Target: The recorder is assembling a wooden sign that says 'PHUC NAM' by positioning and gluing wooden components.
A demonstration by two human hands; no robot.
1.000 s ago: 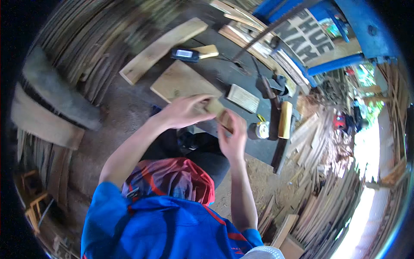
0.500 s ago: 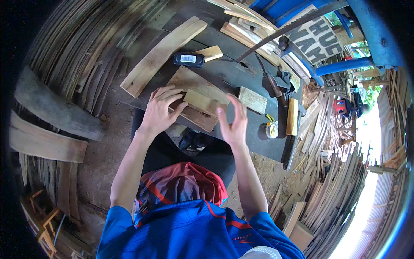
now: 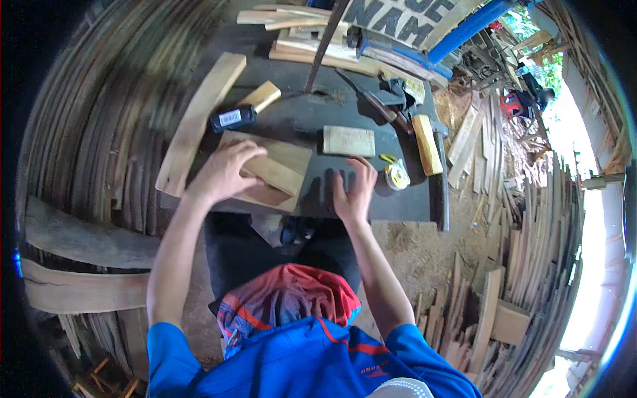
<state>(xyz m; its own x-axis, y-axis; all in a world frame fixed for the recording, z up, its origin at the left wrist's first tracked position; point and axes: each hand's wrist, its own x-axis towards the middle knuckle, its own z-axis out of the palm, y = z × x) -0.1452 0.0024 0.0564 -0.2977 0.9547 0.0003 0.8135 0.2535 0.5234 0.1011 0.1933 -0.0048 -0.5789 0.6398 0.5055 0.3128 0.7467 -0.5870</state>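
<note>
Dark workbench (image 3: pixel 345 119): my left hand (image 3: pixel 222 171) presses flat on the wooden block (image 3: pixel 275 174), long axis far-left to near-right; right hand (image 3: pixel 355 189) splayed, empty.

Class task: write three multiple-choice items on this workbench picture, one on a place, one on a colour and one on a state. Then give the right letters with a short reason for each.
1. Where does the small pale wood block lie?
A. On the dark bench top, beyond the right hand
B. Under the left hand
C. On the ground

2. What colour is the small tape measure beside the right hand?
A. Red
B. Yellow and white
C. Green

3. What is the left hand doing?
A. Hanging in the air
B. Gripping a hammer
C. Pressing flat on stacked wood boards

Answers: 1 A, the block sits alone on the bench above the right hand's fingers. 2 B, its case shows yellow and white. 3 C, the palm and fingers lie spread on the boards.
</note>
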